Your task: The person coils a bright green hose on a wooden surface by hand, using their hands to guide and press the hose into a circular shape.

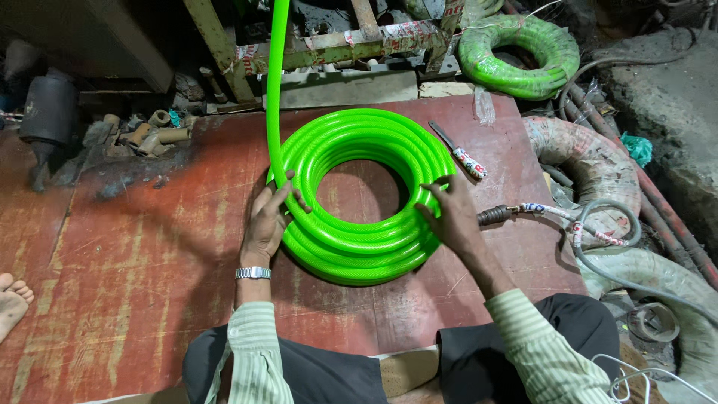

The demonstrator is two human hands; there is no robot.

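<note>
Hose coil [359,254]: bright green, translucent with a mesh weave; lies flat near the middle of the red board [134,254], several turns stacked.
Free end [275,67]: one strand leaves the coil's left side and climbs straight up out of the top of the view.
Left hand [265,221]: fingers spread, palm against the coil's outer left edge, thumb over the top turn right where the strand rises. Steel wristwatch [253,273] on the wrist.
Right hand [449,213]: open, fingers laid over the top of the coil's right side, pressing down; nothing pinched.
Knife [460,153]: short blade, patterned handle, on the board just beyond the right hand, close to the coil but apart from it.
Second coil [520,56]: same green hose, bundled, at the far right behind the board.
Right flank: grey and dirty old hoses [591,161] piled at the board's edge; a thin hose with a metal fitting [493,215] points at the right wrist, very near.
Back edge: green-painted metal frame [344,49] with taped bars; the rising strand passes in front of it.
Far left: small pipe fittings [153,135], a dark cylinder [46,108].
Left edge: a bare foot [11,303] of another person.
</note>
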